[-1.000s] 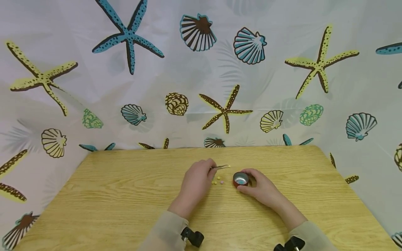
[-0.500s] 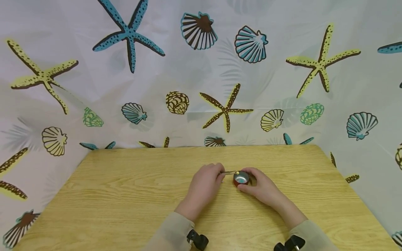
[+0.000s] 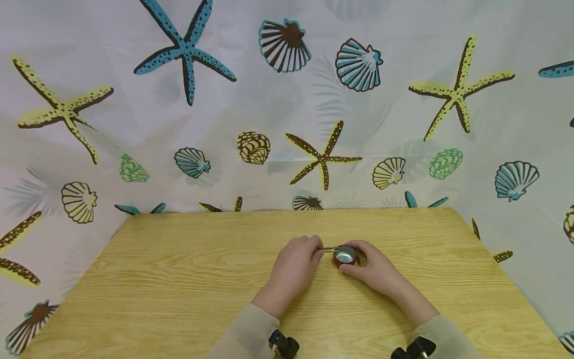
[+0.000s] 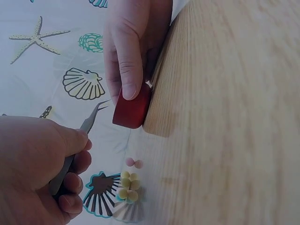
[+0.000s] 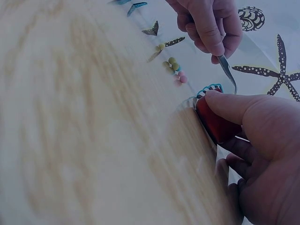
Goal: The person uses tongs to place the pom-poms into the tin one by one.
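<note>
Bent-tip metal tweezers (image 3: 329,249) are pinched in my left hand (image 3: 292,269). Their tips reach over the rim of a small round tin (image 3: 344,260), red outside and silvery inside. In the left wrist view the tips stand slightly apart, with nothing visible between them. My right hand (image 3: 376,269) grips the tin from the right, thumb (image 5: 229,105) on the near side, keeping it upright on the table. Yellow balls (image 4: 124,193) and a pink ball (image 4: 130,161) lie on the table by my left hand, which hides them in the head view. Something light blue shows inside the tin.
The wooden table (image 3: 179,279) spreads out around both hands. A white cloth (image 3: 269,109) printed with starfish and shells hangs behind it and along the sides. Each sleeve carries a black camera mount (image 3: 283,344).
My left hand has moved right from beside the balls to the tin. A yellow ball held at the tweezer tips earlier no longer shows there. My right hand has stayed put.
</note>
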### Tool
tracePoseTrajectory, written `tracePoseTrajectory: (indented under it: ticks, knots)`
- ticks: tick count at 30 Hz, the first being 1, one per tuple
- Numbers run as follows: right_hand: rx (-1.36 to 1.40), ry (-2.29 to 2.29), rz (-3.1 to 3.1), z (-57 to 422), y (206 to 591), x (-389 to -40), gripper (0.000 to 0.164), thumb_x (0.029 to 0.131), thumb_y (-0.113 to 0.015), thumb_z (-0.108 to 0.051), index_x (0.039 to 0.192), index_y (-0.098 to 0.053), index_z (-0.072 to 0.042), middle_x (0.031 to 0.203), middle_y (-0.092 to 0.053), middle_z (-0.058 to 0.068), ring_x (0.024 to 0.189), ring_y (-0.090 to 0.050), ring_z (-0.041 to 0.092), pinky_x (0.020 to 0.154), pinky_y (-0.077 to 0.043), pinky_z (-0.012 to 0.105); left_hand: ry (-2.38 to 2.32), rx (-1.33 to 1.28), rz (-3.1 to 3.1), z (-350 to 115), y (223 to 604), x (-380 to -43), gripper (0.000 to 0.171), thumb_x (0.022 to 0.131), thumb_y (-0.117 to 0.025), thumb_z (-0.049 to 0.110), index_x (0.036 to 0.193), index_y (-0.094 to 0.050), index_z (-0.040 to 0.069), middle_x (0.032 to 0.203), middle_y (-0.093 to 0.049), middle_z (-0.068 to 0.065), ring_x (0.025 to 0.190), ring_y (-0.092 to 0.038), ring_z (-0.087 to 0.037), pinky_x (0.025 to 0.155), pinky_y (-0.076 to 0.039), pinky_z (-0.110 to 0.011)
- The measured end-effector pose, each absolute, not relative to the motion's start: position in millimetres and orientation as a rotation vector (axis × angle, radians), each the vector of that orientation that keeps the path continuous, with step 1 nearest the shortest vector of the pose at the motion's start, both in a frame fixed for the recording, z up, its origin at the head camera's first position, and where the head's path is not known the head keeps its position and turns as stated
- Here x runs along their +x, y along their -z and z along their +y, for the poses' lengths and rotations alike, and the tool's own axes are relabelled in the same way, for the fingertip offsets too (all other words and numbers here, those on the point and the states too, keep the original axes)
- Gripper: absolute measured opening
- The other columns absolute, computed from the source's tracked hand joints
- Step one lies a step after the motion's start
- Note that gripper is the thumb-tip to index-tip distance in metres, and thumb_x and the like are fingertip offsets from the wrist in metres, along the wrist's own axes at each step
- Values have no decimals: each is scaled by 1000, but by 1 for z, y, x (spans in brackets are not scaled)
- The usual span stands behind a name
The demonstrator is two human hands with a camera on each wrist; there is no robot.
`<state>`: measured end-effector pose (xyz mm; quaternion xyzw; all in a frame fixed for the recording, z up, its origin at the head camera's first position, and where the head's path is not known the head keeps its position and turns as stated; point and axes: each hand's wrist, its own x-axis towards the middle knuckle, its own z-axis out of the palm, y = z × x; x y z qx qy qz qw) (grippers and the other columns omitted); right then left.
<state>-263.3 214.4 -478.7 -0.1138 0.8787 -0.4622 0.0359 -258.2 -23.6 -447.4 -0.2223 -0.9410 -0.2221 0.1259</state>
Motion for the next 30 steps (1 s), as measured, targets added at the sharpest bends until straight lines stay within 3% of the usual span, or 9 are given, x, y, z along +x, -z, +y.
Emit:
tracePoseTrajectory:
  ticks: [15,30]
  knots:
    - [-348,1428,2713,213,478,-262,65,101,-86,-34,153,-59,-7,152,-62,16,149,-51,39,123,-36,61,679,-603,-2718,-28,442,-257,5,111,-71,19,109,-74,15,94,-69,3,86,-64,-19,77,-56,-38]
    - [-333,1421,2698,212,480,-263,66,100,-87,-34,154,-59,-8,152,-61,16,149,-50,40,123,-37,61,689,-485,-2674,-73,439,-260,5,110,-72,16,111,-76,13,91,-68,3,78,-60,-16,70,-53,-36]
